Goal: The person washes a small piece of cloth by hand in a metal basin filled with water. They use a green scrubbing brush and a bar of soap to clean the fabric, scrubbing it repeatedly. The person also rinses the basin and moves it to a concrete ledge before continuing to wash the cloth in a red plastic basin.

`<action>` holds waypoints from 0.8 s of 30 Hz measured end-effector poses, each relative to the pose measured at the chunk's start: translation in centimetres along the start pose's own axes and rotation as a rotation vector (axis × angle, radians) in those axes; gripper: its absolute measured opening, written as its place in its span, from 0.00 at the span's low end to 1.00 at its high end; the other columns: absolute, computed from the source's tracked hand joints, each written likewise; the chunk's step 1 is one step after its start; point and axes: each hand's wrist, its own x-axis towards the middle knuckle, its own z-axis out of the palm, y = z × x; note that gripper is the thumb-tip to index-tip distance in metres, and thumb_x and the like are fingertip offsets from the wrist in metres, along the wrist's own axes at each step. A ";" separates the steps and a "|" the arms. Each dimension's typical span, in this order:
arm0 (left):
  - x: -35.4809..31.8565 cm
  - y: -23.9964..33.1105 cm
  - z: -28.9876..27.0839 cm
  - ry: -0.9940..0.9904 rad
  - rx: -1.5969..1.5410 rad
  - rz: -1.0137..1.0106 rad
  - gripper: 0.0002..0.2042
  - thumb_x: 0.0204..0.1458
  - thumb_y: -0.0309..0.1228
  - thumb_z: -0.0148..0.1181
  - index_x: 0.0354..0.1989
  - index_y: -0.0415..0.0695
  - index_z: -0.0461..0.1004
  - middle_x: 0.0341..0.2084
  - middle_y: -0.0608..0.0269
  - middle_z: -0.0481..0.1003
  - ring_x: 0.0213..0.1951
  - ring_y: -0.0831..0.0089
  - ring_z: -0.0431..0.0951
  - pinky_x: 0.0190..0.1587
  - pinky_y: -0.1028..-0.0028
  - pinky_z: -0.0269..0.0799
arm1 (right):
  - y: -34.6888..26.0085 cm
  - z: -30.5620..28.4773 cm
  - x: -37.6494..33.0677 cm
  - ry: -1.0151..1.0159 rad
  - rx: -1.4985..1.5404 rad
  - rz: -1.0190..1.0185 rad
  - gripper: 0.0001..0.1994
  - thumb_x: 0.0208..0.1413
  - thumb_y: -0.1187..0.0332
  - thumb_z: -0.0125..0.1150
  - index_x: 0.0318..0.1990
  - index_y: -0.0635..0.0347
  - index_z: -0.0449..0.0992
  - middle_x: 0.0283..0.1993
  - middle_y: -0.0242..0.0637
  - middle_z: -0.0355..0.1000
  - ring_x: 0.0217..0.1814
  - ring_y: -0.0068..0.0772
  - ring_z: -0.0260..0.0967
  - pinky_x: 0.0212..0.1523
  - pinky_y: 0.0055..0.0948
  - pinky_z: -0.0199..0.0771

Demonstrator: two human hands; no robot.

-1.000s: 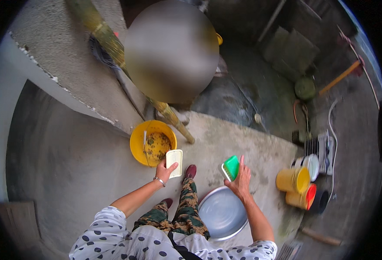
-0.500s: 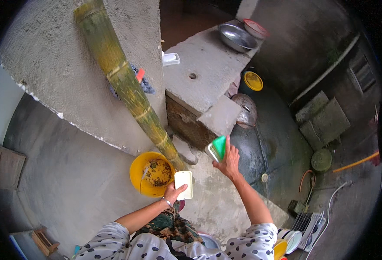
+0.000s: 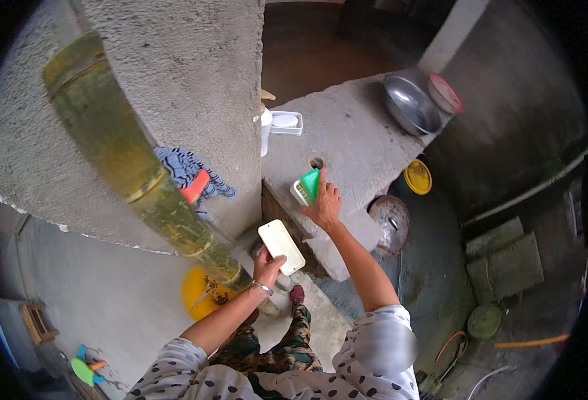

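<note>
My left hand [image 3: 266, 264] holds a flat cream-coloured rectangular lid [image 3: 281, 246] up in front of me, near a thick bamboo pole [image 3: 128, 166]. My right hand [image 3: 325, 204] is stretched out over a grey concrete counter [image 3: 351, 137] and grips a green and white soap box [image 3: 306, 187] at the counter's near part, beside a small round hole [image 3: 316, 162] in the slab.
A white soap dish [image 3: 285, 122] and a steel basin [image 3: 410, 104] with a red-rimmed lid [image 3: 446, 93] rest on the counter. A yellow tub [image 3: 200, 293] stands on the floor below. A yellow lid [image 3: 417, 177] and a round pan [image 3: 390, 217] lie beyond the counter. Striped cloth [image 3: 188, 173] hangs on the concrete pillar [image 3: 194, 87].
My view has swung up from the floor toward the counter. My right hand has carried the green box forward and over the counter. My left hand has risen with the cream lid.
</note>
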 end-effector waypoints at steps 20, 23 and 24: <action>10.6 -2.3 7.4 0.397 0.145 0.195 0.23 0.40 0.26 0.62 0.46 0.41 0.62 0.32 0.65 0.72 0.34 0.76 0.72 0.36 0.77 0.68 | 1.5 2.1 7.5 -0.042 0.411 -0.419 0.40 0.40 0.52 0.63 0.57 0.65 0.53 0.52 0.52 0.57 0.52 0.49 0.56 0.49 0.43 0.58; 10.8 -2.7 8.8 0.468 0.485 0.392 0.26 0.36 0.27 0.63 0.46 0.39 0.60 0.36 0.57 0.70 0.36 0.70 0.71 0.39 0.72 0.68 | 3.5 0.4 1.8 -0.494 0.949 -0.200 0.34 0.44 0.53 0.60 0.54 0.69 0.60 0.51 0.52 0.59 0.54 0.44 0.57 0.54 0.34 0.56; 10.7 -2.8 9.7 0.474 0.679 0.496 0.28 0.35 0.28 0.64 0.47 0.38 0.60 0.38 0.55 0.68 0.38 0.67 0.71 0.41 0.70 0.67 | 4.3 1.0 0.7 -0.453 0.956 -0.180 0.32 0.45 0.55 0.59 0.54 0.68 0.60 0.51 0.51 0.60 0.53 0.41 0.58 0.53 0.32 0.58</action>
